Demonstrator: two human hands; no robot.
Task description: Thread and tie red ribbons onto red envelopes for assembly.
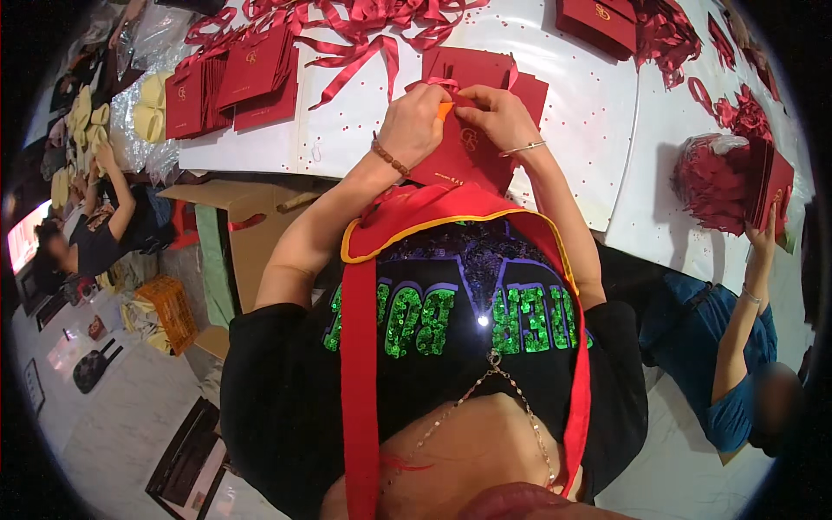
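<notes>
A red paper gift bag (464, 156) with gold print lies at the table's near edge in front of me, on top of other red bags (530, 94). My left hand (414, 123) is closed at the bag's upper left, its fingertips at a red ribbon (447, 84). Between the hands shows a small orange piece (445, 110), by my left fingers; its kind cannot be made out. From the right, my right hand (501, 120) pinches at the same ribbon, thumb and forefinger together. The fingers partly hide the ribbon where it meets the bag.
Stacked red bags (256, 78) stand left on the white table (347, 130), with loose ribbons (368, 65) behind. More bags (598, 24) lie at the far right. A co-worker's hand (763, 221) holds red bags at right. An open cardboard box (247, 204) sits below the table edge.
</notes>
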